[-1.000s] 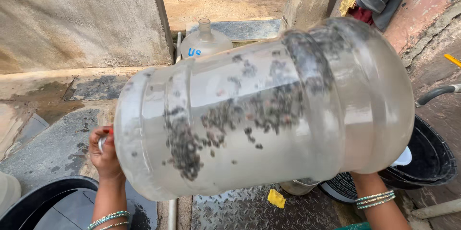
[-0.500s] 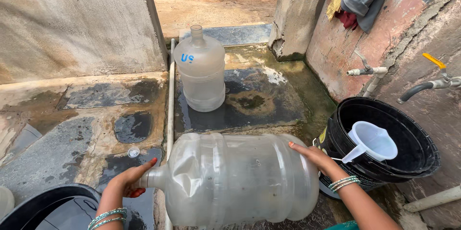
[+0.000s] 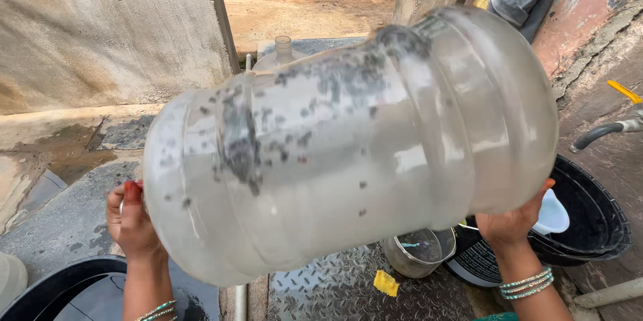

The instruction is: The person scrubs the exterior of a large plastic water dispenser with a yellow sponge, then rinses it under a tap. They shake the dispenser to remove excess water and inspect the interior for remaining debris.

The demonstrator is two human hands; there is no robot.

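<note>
I hold a large clear plastic water jug [image 3: 348, 147] sideways and raised close to my face, its neck to the left. Dark specks and cloudy water cling to its inside wall. My left hand [image 3: 130, 220] grips the neck end at the lower left. My right hand [image 3: 512, 220] is pressed under the jug's base at the lower right. Both wrists wear green and silver bangles. A second, similar jug [image 3: 281, 49] stands upright behind, mostly hidden, with only its neck showing.
A black tub [image 3: 593, 224] with a white scoop [image 3: 554, 214] stands at the right. A small steel pot [image 3: 418, 250] and a yellow scrap [image 3: 386, 283] lie on the metal plate below. Another black tub [image 3: 60, 287] is at lower left. A hose [image 3: 603, 132] hangs on the right wall.
The jug was raised a second ago, dropped low and level half a second ago, and is now swung back up close to the camera, both hands still on it.
</note>
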